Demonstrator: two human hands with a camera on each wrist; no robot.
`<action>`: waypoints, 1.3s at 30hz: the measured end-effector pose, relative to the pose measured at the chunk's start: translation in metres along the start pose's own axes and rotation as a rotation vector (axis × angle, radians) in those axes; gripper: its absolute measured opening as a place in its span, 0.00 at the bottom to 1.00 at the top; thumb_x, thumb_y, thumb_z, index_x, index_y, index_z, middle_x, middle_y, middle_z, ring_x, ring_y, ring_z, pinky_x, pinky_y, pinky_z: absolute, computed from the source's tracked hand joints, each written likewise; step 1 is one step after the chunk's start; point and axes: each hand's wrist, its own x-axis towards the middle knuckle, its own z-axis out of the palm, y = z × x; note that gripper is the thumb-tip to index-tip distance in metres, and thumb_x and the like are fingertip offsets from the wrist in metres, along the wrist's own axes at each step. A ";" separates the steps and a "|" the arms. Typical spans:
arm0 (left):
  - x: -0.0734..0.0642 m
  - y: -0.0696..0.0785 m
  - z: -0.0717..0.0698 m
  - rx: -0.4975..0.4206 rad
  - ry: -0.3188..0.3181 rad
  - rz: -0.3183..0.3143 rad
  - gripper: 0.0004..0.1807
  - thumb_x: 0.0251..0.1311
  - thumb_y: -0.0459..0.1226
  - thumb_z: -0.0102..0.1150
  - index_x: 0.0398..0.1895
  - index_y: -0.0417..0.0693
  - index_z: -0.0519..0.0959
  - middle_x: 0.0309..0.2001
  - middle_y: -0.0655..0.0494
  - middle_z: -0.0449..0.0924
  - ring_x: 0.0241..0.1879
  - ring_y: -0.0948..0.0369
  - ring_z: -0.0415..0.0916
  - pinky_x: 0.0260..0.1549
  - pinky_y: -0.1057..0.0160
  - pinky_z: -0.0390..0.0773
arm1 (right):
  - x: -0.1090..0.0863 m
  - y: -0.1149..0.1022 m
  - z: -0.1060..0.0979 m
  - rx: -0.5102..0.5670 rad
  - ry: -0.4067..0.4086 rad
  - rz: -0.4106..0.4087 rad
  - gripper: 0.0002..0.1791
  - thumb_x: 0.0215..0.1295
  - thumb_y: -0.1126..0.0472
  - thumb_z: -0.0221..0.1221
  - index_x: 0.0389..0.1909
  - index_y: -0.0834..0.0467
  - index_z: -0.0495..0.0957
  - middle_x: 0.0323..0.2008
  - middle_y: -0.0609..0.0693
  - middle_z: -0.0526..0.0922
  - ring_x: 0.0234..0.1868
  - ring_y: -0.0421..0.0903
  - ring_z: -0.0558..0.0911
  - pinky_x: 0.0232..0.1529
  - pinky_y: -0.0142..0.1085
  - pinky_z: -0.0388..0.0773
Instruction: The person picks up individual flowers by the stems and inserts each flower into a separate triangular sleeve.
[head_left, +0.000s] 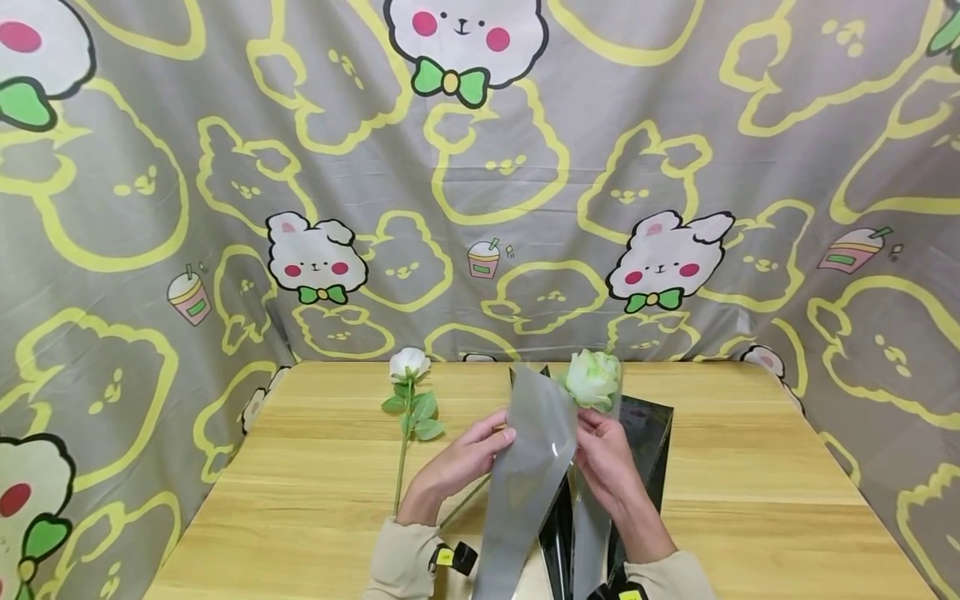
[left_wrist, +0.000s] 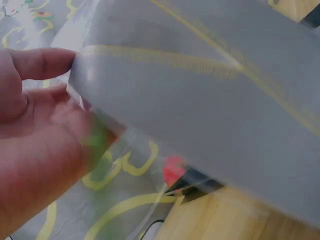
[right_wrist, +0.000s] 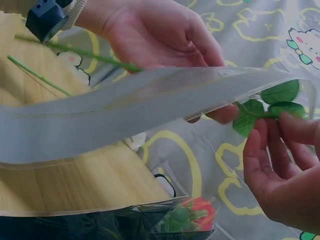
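A long grey, shiny flower sleeve [head_left: 528, 450] with yellow printed lines stands raised over the table. My left hand [head_left: 472, 450] pinches its left edge between thumb and fingers; the left wrist view shows this hand [left_wrist: 45, 110] close up. A pale green artificial flower [head_left: 592, 379] rises just above my right hand [head_left: 609, 454]. In the right wrist view that hand [right_wrist: 285, 170] pinches the stem by its green leaves [right_wrist: 272, 110], beside the sleeve's edge. The flower's lower stem [right_wrist: 80, 50] shows beyond the sleeve, whose film hides the middle.
A white artificial rose [head_left: 408, 367] with green leaves lies on the wooden table [head_left: 750, 483], left of my hands. Black-backed wrapping [head_left: 648, 429] lies under and right of my right hand, with a red flower [right_wrist: 200, 210] in it. A patterned curtain [head_left: 525, 192] encloses the table.
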 end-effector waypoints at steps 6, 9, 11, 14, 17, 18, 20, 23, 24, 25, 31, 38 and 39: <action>0.001 0.003 -0.003 -0.045 0.213 0.017 0.08 0.80 0.35 0.41 0.52 0.42 0.70 0.46 0.55 0.72 0.43 0.63 0.74 0.43 0.63 0.77 | 0.000 -0.003 -0.006 0.142 0.063 -0.104 0.09 0.73 0.73 0.58 0.40 0.56 0.80 0.37 0.48 0.87 0.38 0.41 0.87 0.43 0.37 0.85; 0.003 0.003 -0.005 -0.135 0.361 -0.005 0.06 0.76 0.32 0.42 0.44 0.48 0.71 0.40 0.56 0.75 0.37 0.64 0.77 0.36 0.64 0.79 | 0.000 -0.005 -0.011 0.182 0.075 -0.124 0.06 0.72 0.70 0.61 0.39 0.55 0.80 0.37 0.48 0.87 0.40 0.43 0.88 0.47 0.41 0.85; 0.004 0.002 -0.006 -0.210 0.448 -0.024 0.08 0.72 0.30 0.42 0.44 0.49 0.71 0.37 0.57 0.77 0.34 0.64 0.79 0.34 0.65 0.80 | 0.001 -0.005 -0.012 0.178 0.082 -0.114 0.04 0.73 0.69 0.61 0.41 0.56 0.79 0.38 0.48 0.87 0.41 0.44 0.88 0.48 0.41 0.85; 0.005 0.001 -0.007 -0.299 0.537 -0.045 0.12 0.70 0.30 0.45 0.52 0.47 0.73 0.39 0.58 0.81 0.35 0.64 0.81 0.36 0.65 0.81 | 0.001 -0.002 -0.012 0.147 0.096 -0.095 0.05 0.74 0.66 0.60 0.46 0.58 0.76 0.40 0.50 0.85 0.42 0.46 0.88 0.47 0.41 0.85; 0.003 0.000 -0.010 -0.321 0.563 -0.073 0.16 0.74 0.36 0.51 0.61 0.42 0.72 0.40 0.59 0.83 0.37 0.64 0.83 0.38 0.65 0.82 | 0.001 -0.002 -0.011 0.104 0.113 -0.092 0.08 0.75 0.64 0.60 0.49 0.60 0.73 0.41 0.50 0.85 0.42 0.46 0.87 0.46 0.41 0.85; 0.003 -0.001 -0.010 -0.320 0.566 -0.083 0.19 0.75 0.38 0.53 0.64 0.41 0.71 0.40 0.59 0.84 0.37 0.64 0.83 0.39 0.64 0.82 | 0.001 -0.002 -0.011 0.092 0.116 -0.094 0.09 0.75 0.64 0.60 0.50 0.60 0.73 0.41 0.50 0.85 0.42 0.46 0.87 0.46 0.41 0.85; 0.002 0.000 -0.012 -0.311 0.556 -0.090 0.25 0.74 0.38 0.56 0.69 0.38 0.68 0.41 0.58 0.85 0.38 0.63 0.84 0.40 0.63 0.82 | 0.001 -0.005 -0.013 0.075 0.117 -0.096 0.10 0.74 0.65 0.60 0.51 0.61 0.72 0.41 0.50 0.85 0.41 0.46 0.87 0.45 0.40 0.85; 0.001 0.001 -0.014 -0.284 0.540 -0.079 0.27 0.71 0.32 0.57 0.71 0.37 0.66 0.43 0.56 0.85 0.39 0.61 0.84 0.41 0.62 0.82 | 0.002 -0.009 -0.018 0.050 0.126 -0.091 0.13 0.74 0.68 0.60 0.55 0.63 0.71 0.41 0.48 0.85 0.41 0.44 0.87 0.46 0.38 0.85; 0.001 0.001 -0.014 -0.283 0.530 -0.075 0.27 0.71 0.31 0.56 0.71 0.38 0.66 0.43 0.56 0.85 0.40 0.61 0.84 0.42 0.62 0.82 | 0.002 -0.011 -0.020 0.044 0.132 -0.088 0.15 0.73 0.69 0.60 0.56 0.63 0.70 0.41 0.48 0.85 0.41 0.43 0.87 0.46 0.37 0.84; 0.001 0.001 -0.015 -0.279 0.520 -0.071 0.26 0.71 0.31 0.56 0.70 0.39 0.67 0.44 0.56 0.84 0.40 0.61 0.84 0.42 0.62 0.82 | 0.002 -0.012 -0.021 0.036 0.139 -0.085 0.16 0.73 0.70 0.60 0.58 0.64 0.70 0.42 0.47 0.84 0.41 0.42 0.87 0.46 0.36 0.84; 0.001 0.002 -0.014 -0.247 0.522 -0.078 0.13 0.76 0.37 0.54 0.58 0.41 0.76 0.41 0.57 0.86 0.38 0.63 0.84 0.41 0.64 0.82 | 0.005 -0.015 -0.027 0.032 0.175 -0.070 0.12 0.70 0.72 0.62 0.52 0.61 0.78 0.41 0.46 0.84 0.42 0.42 0.86 0.48 0.36 0.84; 0.001 0.004 -0.013 -0.166 0.662 -0.031 0.14 0.70 0.33 0.61 0.52 0.29 0.80 0.36 0.52 0.88 0.36 0.62 0.85 0.38 0.64 0.84 | 0.008 -0.017 -0.034 0.078 0.176 -0.102 0.11 0.70 0.72 0.61 0.40 0.53 0.86 0.38 0.47 0.86 0.40 0.41 0.87 0.47 0.34 0.83; 0.001 0.004 -0.013 -0.168 0.681 -0.021 0.13 0.69 0.32 0.62 0.51 0.29 0.81 0.35 0.52 0.88 0.36 0.62 0.85 0.38 0.64 0.84 | 0.008 -0.018 -0.036 0.087 0.175 -0.107 0.11 0.71 0.73 0.61 0.40 0.53 0.86 0.38 0.47 0.86 0.39 0.41 0.87 0.47 0.34 0.83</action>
